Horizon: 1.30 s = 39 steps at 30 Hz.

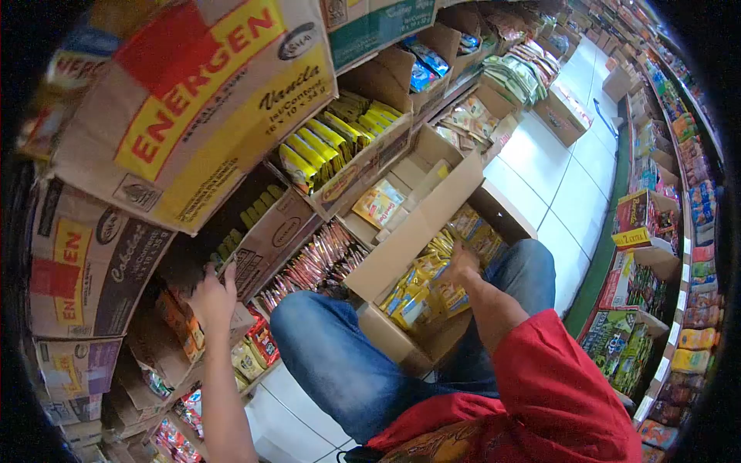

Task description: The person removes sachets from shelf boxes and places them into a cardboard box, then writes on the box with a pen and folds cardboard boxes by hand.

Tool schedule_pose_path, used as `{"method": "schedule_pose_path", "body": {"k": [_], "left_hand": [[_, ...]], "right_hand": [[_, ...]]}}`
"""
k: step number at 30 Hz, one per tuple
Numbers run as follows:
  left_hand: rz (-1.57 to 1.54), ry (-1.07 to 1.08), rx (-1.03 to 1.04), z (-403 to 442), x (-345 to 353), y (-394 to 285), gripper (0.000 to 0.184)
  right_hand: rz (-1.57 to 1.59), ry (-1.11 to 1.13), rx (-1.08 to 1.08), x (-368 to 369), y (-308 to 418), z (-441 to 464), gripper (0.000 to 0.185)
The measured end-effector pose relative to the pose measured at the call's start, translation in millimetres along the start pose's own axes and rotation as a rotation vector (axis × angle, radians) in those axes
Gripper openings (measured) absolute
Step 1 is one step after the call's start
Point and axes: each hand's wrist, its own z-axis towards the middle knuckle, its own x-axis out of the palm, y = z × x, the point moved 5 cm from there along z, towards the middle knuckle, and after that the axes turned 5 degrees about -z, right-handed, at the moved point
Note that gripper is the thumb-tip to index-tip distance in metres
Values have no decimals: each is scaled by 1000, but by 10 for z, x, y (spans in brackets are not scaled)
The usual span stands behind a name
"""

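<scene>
An open cardboard box (370, 274) stands between my bent knees, holding many yellow packets (413, 301). My right hand (461, 266) is down inside it, its fingers closed among the packets; the fingertips are partly hidden. At the left, my left hand (213, 299) is raised to the shelf, with its fingers closed at the near corner of a brown carton (282, 231). Greenish sachets (261, 207) stand in a row inside that carton. Just beyond the box, a shelf carton holds an orange-and-white packet (380, 204).
Large Energen cartons (208, 100) are stacked at the upper left. Yellow sachets (316, 150) and pink sachets (316, 258) fill shelf boxes. White floor tiles (556, 177) run along the aisle, with another stocked shelf (656, 301) on the right.
</scene>
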Motion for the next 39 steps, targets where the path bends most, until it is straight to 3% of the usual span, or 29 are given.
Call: {"method": "schedule_pose_path", "body": {"k": [7,9,14,19,21,23,24,27,29,32,36,37,38,39], "left_hand": [[2,-51,0,-5,43,52,64],[10,-118,33,-31,-9,18,65],[-125,12,-15,-39,-22,26,68],[-9,-99,50,-49,-52,5,69],[-37,-62,24,-38,-23,38,69],[-67,-26,8,-37,0,52,69],[-59,-64,26,-45,-16,40,69],[-37,-96,42,-49,-37,32,69],[-33,-112,55,-49,-40,26,68],[-77,-104,53,-68,-71,22,66],[-98,-22,60,-66,-42,38,64],[-96,-16,47,-67,-66,56,64],[-51,51,53,-66,-84,59,63],[-8,121,61,-64,-63,61,63]], "right_hand": [[79,-25,-35,-281,-35,-199,91],[97,-35,52,-498,29,-485,91],[610,-216,-283,-724,93,-1112,76],[1073,-22,-316,-830,248,-1376,67],[1080,32,-332,-994,313,-1481,62],[1165,228,-335,-1091,339,-1532,61],[1237,203,-396,-1184,397,-1595,61],[1448,237,-464,-1361,528,-1683,74],[1473,378,-528,-1415,640,-1674,81],[1625,661,-511,-1455,1247,-1760,83],[1495,672,-449,-1656,2490,-1945,60],[1635,906,-559,-1565,2787,-1854,54],[1630,816,-546,-1624,3064,-1839,49],[1634,911,-630,-1635,3329,-1788,42]]}}
